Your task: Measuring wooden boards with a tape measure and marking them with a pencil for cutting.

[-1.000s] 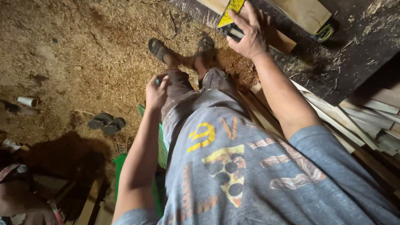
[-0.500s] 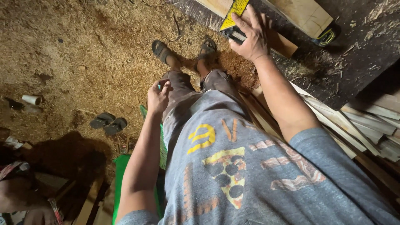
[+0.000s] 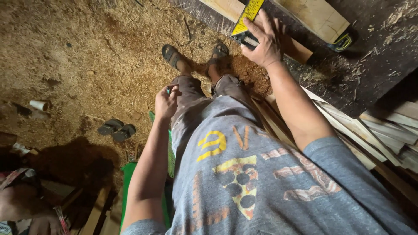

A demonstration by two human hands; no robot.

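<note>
Hands on Square and Pencil Over the Sawdust Floor

Right hand [image 3: 263, 43] lies spread, palm down, with fingers extended, pressing a yellow and black square [image 3: 244, 21] flat against a wooden board [image 3: 300, 48] at the top of the view. The square sits across the board's upper face, its yellow blade angling up and away from the fingertips. Left hand [image 3: 166, 102] is curled nearly closed beside the left thigh, pinching a small green pencil [image 3: 168, 90] whose tip shows just above the knuckles. A yellow tape measure [image 3: 342, 42] rests on the dark surface beyond the board, near its far end. Thin wooden strips [image 3: 374, 130] lie stacked to the right of the person's arm. A pair of dark sandals [image 3: 116, 129] sits apart on the sawdust floor [image 3: 87, 56] at left.
</note>
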